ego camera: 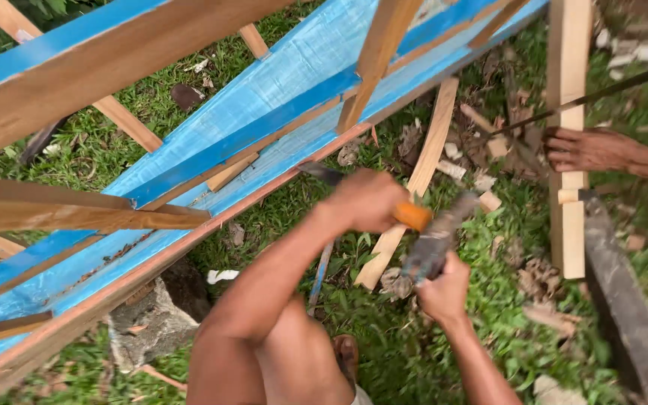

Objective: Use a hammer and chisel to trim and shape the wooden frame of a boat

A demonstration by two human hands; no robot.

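At the far left, the blue boat hull (279, 97) runs diagonally from the lower left to the upper right, its painted planking edged by a bare reddish-brown wooden rim. Pale wooden ribs (373, 60) and crosspieces cross its inside. The hull rests on a grey rock (148, 319) at the lower left, over grass (384, 352).

Near the middle, the person's left hand (365, 201) is clenched in a fist around an orange-handled tool (412, 216). Its dark metal blade (320, 173) sticks out on the other side of the fist and lies right at the hull's lower edge; whether the tip touches the wood cannot be told.

Just to the right and lower, the right hand (444, 289) is closed around the handle of a grey, motion-blurred mallet (435, 240), whose head hangs just beside the orange handle.

A loose pale plank (414, 187) lies on the grass beneath both hands. At the far right, another person's hand (586, 148) rests on an upright pale board (568, 75).
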